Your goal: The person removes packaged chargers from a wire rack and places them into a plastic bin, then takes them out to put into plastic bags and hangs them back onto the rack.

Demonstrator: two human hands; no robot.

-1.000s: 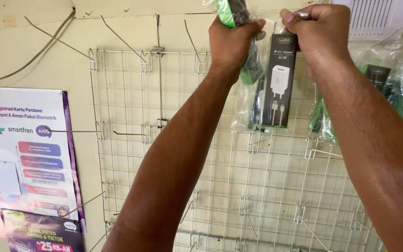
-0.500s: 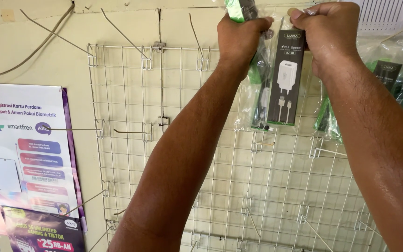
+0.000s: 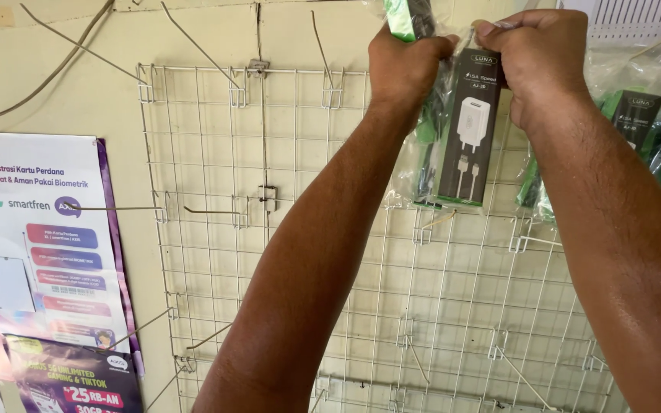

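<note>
Both hands are reaching up to the top of the white wire grid panel (image 3: pixel 284 229) on the wall. The left hand (image 3: pixel 405 65) is closing in a fist on the top of a green-and-black packet (image 3: pixel 407 15). The right hand (image 3: pixel 537 57) is pinching shut the top edge of a black charger pack (image 3: pixel 468 130) in clear plastic, which is hanging against the grid between the 2 arms. More bagged green-and-black packs (image 3: pixel 644 122) are hanging just right. Posters (image 3: pixel 36 252) are covering the wall left of the grid.
</note>
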